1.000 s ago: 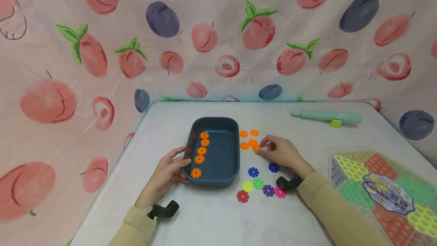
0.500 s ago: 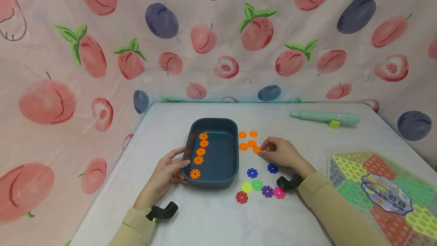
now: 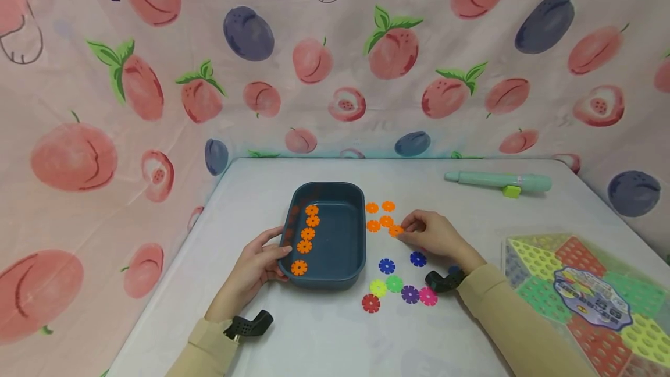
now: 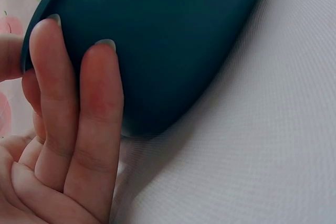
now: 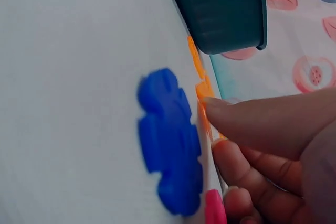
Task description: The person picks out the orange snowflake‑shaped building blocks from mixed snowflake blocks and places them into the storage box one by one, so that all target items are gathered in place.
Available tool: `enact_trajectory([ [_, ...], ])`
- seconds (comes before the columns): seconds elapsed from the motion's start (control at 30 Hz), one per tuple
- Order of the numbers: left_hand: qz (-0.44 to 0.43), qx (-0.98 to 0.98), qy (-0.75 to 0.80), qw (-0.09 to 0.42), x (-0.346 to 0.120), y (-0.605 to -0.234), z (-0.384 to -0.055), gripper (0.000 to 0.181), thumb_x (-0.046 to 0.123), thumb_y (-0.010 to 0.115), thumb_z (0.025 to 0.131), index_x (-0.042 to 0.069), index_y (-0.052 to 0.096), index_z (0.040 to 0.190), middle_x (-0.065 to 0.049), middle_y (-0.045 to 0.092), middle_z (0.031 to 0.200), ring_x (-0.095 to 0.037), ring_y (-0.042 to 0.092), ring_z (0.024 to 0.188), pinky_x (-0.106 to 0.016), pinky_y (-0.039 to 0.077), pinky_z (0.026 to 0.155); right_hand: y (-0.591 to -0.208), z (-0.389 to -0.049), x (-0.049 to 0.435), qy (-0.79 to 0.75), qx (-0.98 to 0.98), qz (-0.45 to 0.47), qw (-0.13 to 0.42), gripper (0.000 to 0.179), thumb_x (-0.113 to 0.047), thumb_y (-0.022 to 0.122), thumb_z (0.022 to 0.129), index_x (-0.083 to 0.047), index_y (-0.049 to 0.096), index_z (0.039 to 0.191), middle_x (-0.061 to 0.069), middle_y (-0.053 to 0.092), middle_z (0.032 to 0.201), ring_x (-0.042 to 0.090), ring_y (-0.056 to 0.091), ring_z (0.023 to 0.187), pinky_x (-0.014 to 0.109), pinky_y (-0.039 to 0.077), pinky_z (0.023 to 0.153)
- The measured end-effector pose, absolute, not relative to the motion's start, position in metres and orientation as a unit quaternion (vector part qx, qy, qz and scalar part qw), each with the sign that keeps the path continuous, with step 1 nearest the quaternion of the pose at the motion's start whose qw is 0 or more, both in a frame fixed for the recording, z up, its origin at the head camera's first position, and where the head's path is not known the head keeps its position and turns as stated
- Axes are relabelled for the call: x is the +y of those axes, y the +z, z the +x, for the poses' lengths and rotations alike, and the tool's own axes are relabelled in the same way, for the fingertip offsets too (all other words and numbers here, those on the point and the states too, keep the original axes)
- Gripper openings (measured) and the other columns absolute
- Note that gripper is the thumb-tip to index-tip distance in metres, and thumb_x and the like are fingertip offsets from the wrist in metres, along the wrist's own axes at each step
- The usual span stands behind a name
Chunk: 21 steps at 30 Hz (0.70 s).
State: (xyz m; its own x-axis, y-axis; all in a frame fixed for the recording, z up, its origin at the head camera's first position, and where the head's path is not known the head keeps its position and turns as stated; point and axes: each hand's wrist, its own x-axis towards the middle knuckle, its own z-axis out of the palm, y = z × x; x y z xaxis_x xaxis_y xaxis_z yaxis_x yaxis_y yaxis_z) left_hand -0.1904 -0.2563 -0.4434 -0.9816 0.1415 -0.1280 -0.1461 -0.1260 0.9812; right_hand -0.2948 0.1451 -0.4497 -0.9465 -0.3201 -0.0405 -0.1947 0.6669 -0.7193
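Observation:
My left hand (image 3: 259,258) grips the left wall of a dark blue rectangular tub (image 3: 340,272), thumb over the rim. In the left wrist view its fingers (image 4: 100,93) lie along the outer wall. Several orange notched discs (image 3: 307,233) form a line on the tub's left side inside. My right hand (image 3: 434,234) pinches the edge of an orange notched disc (image 3: 395,230) between thumb and fingers. That disc lies beside another orange disc (image 3: 386,221), with several more between it and the tub. In the right wrist view a blue disc (image 5: 170,145) stands large near the thumb.
Nearer me lie loose discs: blue (image 3: 387,266), green (image 3: 395,283), yellow (image 3: 378,287), red (image 3: 371,303), purple (image 3: 410,294) and pink (image 3: 428,296). A clear box (image 3: 591,301) of colourful pieces is at the right. A pale green stick-like object (image 3: 497,180) lies at the back with a green block (image 3: 512,191).
My right hand and the orange disc at its fingertips have shifted slightly right, away from the neighbouring orange discs. The left hand keeps its grip on the tub.

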Motion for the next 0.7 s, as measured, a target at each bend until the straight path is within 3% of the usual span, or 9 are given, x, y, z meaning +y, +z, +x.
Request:
enact_trajectory([
  [0.23,0.002,0.654,0.75,0.099,-0.2563,-0.4431,-0.1908,0.065,0.011,0.068,0.097,0.003,0.037,0.154,-0.016,0.071,0.094,-0.014,0.061,0.056,-0.036,0.061,0.066,-0.4469,-0.2948,0.1472,-0.395,0.906,-0.133,0.079,0.023,-0.028,0.078,0.093,-0.014,0.068,0.108,0.003,0.066,0.098,0.023,0.059,0.09,0.035,0.051,0.084],
  [0.7,0.005,0.657,0.748,0.099,-0.2562,-0.4427,-0.1905,0.065,0.011,0.067,0.098,0.002,0.037,0.154,-0.015,0.07,0.093,-0.014,0.06,0.056,-0.035,0.06,0.066,-0.4473,-0.2959,0.1474,-0.401,0.904,-0.121,0.083,0.024,-0.026,0.076,0.094,-0.013,0.066,0.111,0.004,0.065,0.099,0.024,0.058,0.091,0.036,0.053,0.084],
])
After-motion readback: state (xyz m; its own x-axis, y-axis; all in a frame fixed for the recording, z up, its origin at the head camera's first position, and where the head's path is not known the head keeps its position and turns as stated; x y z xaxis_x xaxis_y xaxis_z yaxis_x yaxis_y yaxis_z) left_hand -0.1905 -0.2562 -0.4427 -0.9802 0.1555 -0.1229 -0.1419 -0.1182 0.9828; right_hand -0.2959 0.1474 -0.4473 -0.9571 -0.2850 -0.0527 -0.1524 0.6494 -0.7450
